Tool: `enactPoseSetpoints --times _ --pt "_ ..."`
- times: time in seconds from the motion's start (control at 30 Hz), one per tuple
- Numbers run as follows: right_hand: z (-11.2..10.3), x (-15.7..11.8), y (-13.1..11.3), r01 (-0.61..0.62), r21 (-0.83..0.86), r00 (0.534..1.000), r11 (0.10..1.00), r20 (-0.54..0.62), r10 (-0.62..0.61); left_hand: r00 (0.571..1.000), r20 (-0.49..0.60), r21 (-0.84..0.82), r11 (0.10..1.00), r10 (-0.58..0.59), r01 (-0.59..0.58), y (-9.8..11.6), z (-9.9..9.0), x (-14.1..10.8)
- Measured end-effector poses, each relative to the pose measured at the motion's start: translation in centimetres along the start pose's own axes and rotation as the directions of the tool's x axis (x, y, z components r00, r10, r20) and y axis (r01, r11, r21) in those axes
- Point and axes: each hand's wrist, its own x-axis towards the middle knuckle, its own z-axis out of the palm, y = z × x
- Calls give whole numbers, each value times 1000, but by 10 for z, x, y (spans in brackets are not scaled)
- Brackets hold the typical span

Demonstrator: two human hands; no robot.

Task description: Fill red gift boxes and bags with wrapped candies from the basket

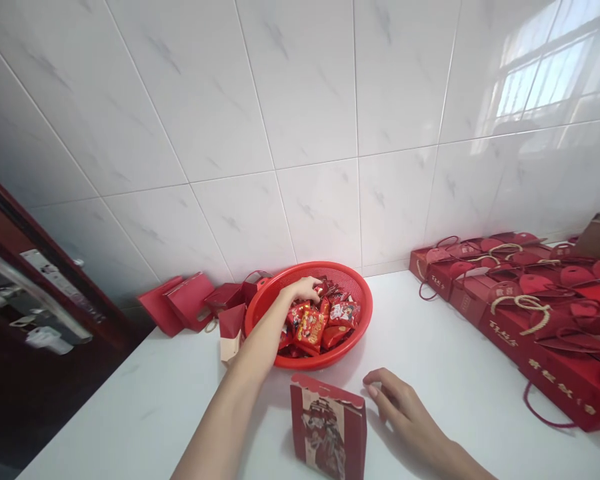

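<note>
Box: upright on the white table, in front of the basket; avoid knocking.
Right hand: empty, loosely curled, just beside the box.
Basket: behind the box; avoid tipping by pressing on the rim.
Packets: piled inside the basket; best pinched singly, by an edge.
Left hand: down among the packets; gripping or merely touching, impossible to judge; lift straight up.

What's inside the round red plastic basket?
Shiny, mostly red packets, the bare left hand among them. Whatever lies beneath the top packets in the red plastic basket is hidden.
</note>
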Motion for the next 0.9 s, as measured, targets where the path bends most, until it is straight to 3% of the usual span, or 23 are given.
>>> enactPoseSetpoints --times 0.2,0.3,0.47,0.57,0.63,0.7,0.8,0.9 --pt "0 4 9 -32 90 999 995 -4 32 999 40 -62 998 29 -27 8 -32 72" --pt "-9 17 -2 43 140 995 989 -98 -29 998 50 -106 994 39 -33 7 -39 91" --pt "-30 71 -50 275 134 939 952 -249 -236 996 51 -214 975 69 -56 3 -47 102" --pt "-31 116 -73 333 103 909 937 -300 -290 994 27 -475 876 109 -83 3 -48 104" --pt "-26 145 -82 251 163 926 954 -328 -187 990 -6 -643 758 140 -112 6 -47 104" --pt "-18 167 -85 109 319 962 941 -272 -19 986 -41 -717 683 162 -142 9 -46 103" --pt "-9 186 -86 -92 537 989 839 -50 140 984 -81 -734 658 161 -168 14 -43 101" --pt "-6 190 -83 -168 613 986 772 86 146 986 -81 -726 669 142 -157 16 -43 101"
